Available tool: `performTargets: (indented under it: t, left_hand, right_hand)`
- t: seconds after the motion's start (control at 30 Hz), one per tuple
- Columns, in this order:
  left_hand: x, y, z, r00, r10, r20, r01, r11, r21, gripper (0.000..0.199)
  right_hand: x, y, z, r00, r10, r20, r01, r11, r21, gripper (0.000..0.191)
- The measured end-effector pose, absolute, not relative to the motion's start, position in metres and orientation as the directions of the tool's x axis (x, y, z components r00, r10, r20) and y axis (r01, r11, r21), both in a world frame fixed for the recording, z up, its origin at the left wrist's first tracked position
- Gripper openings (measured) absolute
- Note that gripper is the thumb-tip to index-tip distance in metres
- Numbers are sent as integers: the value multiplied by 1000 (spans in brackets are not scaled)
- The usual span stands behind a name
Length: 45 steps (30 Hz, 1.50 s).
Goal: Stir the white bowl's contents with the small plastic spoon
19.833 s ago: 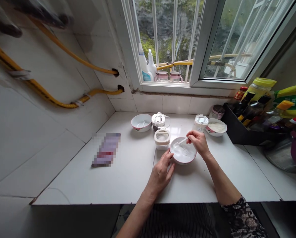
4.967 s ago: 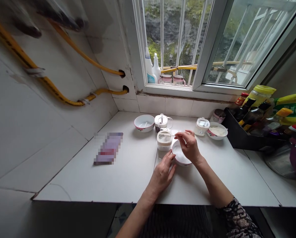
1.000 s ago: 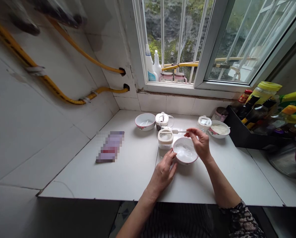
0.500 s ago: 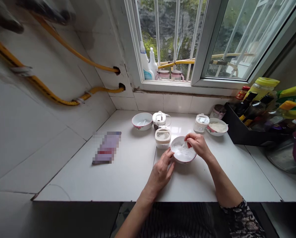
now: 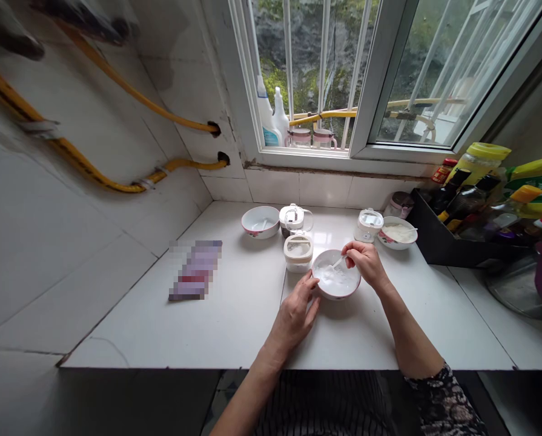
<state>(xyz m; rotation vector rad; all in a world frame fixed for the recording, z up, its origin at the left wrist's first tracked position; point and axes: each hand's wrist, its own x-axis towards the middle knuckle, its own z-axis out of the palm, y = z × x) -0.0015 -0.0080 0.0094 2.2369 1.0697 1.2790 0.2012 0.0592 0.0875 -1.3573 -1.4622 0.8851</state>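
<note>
A white bowl [image 5: 338,287] with a pinkish rim stands on the white counter and holds a white, wet-looking substance. My right hand [image 5: 364,261] pinches the handle of a small white spoon [image 5: 338,261], whose tip dips into the bowl. At the bowl's left side, my left hand [image 5: 297,307] steadies the rim between thumb and fingers. Just behind my left hand sits a small lidded container [image 5: 298,254] with a beige rim, close to the bowl. A second lidded container [image 5: 292,219] stands behind it.
A bowl [image 5: 260,223] with a spoon stands at the back left. Back right are a clear lidded jar [image 5: 369,225], a bowl of white grains [image 5: 396,232] and a black box [image 5: 456,236] of bottles. A pixelated flat object [image 5: 195,270] lies left; a glass lid [image 5: 520,284] is far right.
My right hand has shifted slightly right, and the spoon has moved with it inside the bowl, its handle now showing more. My left hand has stayed at the rim.
</note>
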Motion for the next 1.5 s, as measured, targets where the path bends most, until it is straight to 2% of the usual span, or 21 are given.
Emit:
performTargets:
  t: [0.23, 0.47, 0.63, 0.73, 0.8, 0.87, 0.93, 1.0, 1.03, 1.1, 1.17, 1.23, 1.3, 1.37, 1.5]
  left_hand:
    - [-2, -8, 9, 310, 753, 581, 448, -655, 609, 40]
    - [-1, -8, 10, 308, 742, 595, 437, -666, 604, 39]
    - [1, -7, 8, 298, 744, 598, 438, -664, 607, 40]
    - [2, -7, 7, 299, 756, 583, 441, -651, 618, 41]
    - [1, -7, 7, 299, 762, 574, 443, -644, 624, 42]
    - [1, -6, 6, 299, 763, 573, 441, -643, 626, 43]
    - [1, -6, 5, 302, 759, 576, 435, -648, 625, 43]
    - [1, -6, 5, 302, 756, 580, 432, -651, 624, 45]
    - [1, -6, 5, 302, 756, 580, 433, -651, 624, 45]
    - [1, -6, 5, 302, 755, 582, 433, -652, 622, 44]
    - [1, -7, 5, 303, 755, 582, 435, -653, 621, 43]
    - [1, -7, 6, 300, 756, 582, 437, -652, 620, 43]
    - [0, -7, 7, 299, 755, 584, 440, -651, 618, 43]
    - [-1, -7, 8, 301, 751, 588, 441, -656, 613, 42]
    - [-2, -7, 8, 308, 750, 585, 433, -658, 616, 41]
  right_hand:
    - [204, 64, 90, 13, 997, 82, 115, 80, -990, 15]
    - [214, 72, 86, 6, 1000, 15, 5, 15, -1000, 15]
    - [204, 75, 88, 56, 996, 73, -66, 77, -995, 18]
    - [186, 71, 92, 123, 968, 217, -4, 219, -976, 20]
    - [173, 66, 93, 132, 928, 348, 108, 336, -936, 21]
    - [163, 60, 94, 61, 858, 511, 295, 473, -830, 20]
    - [157, 56, 93, -93, 776, 623, 456, 590, -666, 19]
    - [157, 53, 93, -207, 719, 663, 529, 653, -542, 20]
    - [158, 52, 94, -214, 709, 672, 540, 659, -523, 21]
    - [163, 52, 94, -131, 723, 678, 536, 627, -565, 20]
    - [172, 53, 95, 5, 770, 638, 482, 558, -676, 19]
    - [183, 54, 94, 95, 836, 540, 387, 469, -794, 19]
    - [193, 57, 93, 105, 899, 424, 324, 373, -870, 17]
    - [200, 58, 92, 80, 935, 346, 329, 302, -894, 16]
    - [198, 58, 90, -13, 951, 310, 430, 285, -857, 17]
